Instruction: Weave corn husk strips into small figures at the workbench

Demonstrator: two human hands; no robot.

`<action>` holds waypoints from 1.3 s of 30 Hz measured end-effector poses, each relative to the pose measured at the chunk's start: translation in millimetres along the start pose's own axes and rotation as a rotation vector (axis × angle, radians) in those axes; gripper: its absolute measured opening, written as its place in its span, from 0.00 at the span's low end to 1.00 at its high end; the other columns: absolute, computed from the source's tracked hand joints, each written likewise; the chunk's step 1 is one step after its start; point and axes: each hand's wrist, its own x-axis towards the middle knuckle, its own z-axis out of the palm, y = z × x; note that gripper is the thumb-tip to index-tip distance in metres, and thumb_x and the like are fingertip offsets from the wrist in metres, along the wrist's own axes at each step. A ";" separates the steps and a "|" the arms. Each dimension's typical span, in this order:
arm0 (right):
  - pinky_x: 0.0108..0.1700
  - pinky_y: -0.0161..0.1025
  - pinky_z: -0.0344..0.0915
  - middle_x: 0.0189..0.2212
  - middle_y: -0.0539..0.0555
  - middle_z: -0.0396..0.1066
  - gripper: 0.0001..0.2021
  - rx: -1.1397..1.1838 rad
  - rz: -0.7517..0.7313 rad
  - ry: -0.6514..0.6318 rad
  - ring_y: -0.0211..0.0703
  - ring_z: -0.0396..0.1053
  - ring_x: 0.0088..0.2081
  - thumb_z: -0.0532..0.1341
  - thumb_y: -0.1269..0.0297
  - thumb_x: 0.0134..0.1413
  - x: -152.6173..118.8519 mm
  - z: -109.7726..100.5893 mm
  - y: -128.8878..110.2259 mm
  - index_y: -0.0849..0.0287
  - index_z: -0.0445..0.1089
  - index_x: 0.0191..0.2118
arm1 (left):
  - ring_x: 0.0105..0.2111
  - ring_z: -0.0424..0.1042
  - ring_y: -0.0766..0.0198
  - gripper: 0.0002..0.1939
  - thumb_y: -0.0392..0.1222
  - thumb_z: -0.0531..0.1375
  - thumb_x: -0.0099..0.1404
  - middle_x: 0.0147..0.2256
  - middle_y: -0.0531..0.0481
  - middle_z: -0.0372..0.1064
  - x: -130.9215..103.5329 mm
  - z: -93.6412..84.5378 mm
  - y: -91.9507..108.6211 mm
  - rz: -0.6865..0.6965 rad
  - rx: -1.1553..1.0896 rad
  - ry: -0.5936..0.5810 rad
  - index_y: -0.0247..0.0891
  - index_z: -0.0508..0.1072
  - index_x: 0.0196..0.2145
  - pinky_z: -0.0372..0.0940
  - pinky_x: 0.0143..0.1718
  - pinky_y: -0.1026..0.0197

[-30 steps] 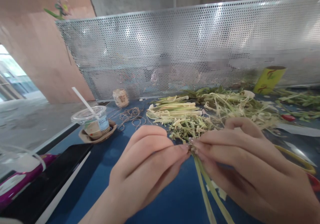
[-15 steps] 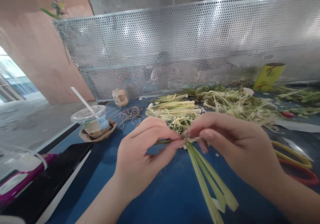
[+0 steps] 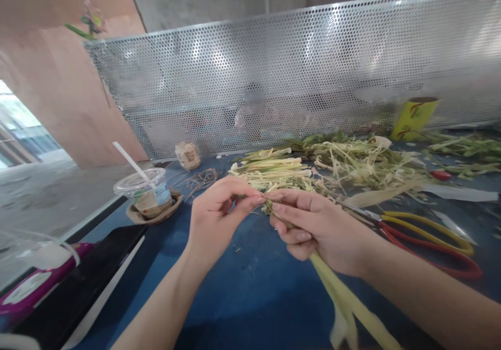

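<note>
My right hand (image 3: 317, 227) is wrapped round a few pale green plant stalks (image 3: 342, 300), whose broad cut ends slant down toward the lower right. The thumb and forefinger of my left hand (image 3: 223, 214) are pinched together against the right fingertips, at the thin upper end of the stalks. What the left pinch holds is too small to make out. Just behind the fingers lies a row of bundled stalks (image 3: 274, 167) with crumpled green heads. Scissors (image 3: 422, 235) with one yellow and one red handle loop rest beside my right forearm.
A loose heap of peeled stalks and leaves (image 3: 364, 165) lies at the back right, near a yellow tube (image 3: 415, 118). On the left are tangled twine (image 3: 203, 179), a lidded cup with straw (image 3: 151, 193) and a black flat device (image 3: 86, 282). A perforated metal screen (image 3: 219, 89) stands behind.
My right hand has closed round the stalks and turned over, moving left. The left hand has shifted slightly left and up. The scissors show more fully as the right hand moved away.
</note>
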 end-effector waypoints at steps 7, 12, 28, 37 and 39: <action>0.16 0.26 0.47 0.21 0.48 0.65 0.07 -0.310 -0.217 0.249 0.24 0.52 0.15 0.56 0.66 0.53 7.0 -7.5 7.8 0.61 0.66 0.38 | 0.31 0.66 0.65 0.03 0.32 0.60 0.56 0.26 0.50 0.69 1.2 2.6 -11.0 0.174 0.271 -0.093 0.37 0.71 0.28 0.64 0.35 0.60; 0.14 0.26 0.44 0.22 0.51 0.70 0.08 -0.177 -0.163 0.248 0.24 0.52 0.13 0.59 0.63 0.49 11.6 -12.7 10.1 0.63 0.66 0.30 | 0.32 0.66 0.65 0.03 0.31 0.59 0.56 0.26 0.50 0.69 -2.2 7.7 -12.7 0.203 0.284 -0.054 0.36 0.70 0.28 0.64 0.36 0.62; 0.13 0.27 0.39 0.17 0.45 0.64 0.08 -0.053 -0.283 0.321 0.23 0.48 0.12 0.65 0.63 0.41 19.3 -21.7 9.6 0.61 0.72 0.28 | 0.29 0.67 0.67 0.01 0.36 0.59 0.57 0.28 0.50 0.69 -8.3 17.4 -16.6 -0.054 0.182 -0.086 0.36 0.71 0.28 0.63 0.31 0.65; 0.14 0.28 0.40 0.09 0.42 0.52 0.09 -0.284 -0.366 0.343 0.25 0.46 0.13 0.64 0.62 0.43 18.9 -22.6 13.7 0.62 0.74 0.30 | 0.28 0.66 0.67 0.05 0.39 0.59 0.57 0.26 0.51 0.67 -14.6 22.1 -10.1 -0.171 0.171 -0.120 0.36 0.70 0.25 0.62 0.29 0.65; 0.14 0.28 0.40 0.09 0.42 0.52 0.09 -0.293 -0.367 0.343 0.25 0.46 0.13 0.64 0.63 0.42 18.3 -21.9 12.9 0.62 0.74 0.30 | 0.27 0.66 0.68 0.05 0.39 0.59 0.57 0.26 0.51 0.67 -14.6 22.0 -8.6 -0.151 0.193 -0.118 0.36 0.70 0.25 0.62 0.29 0.65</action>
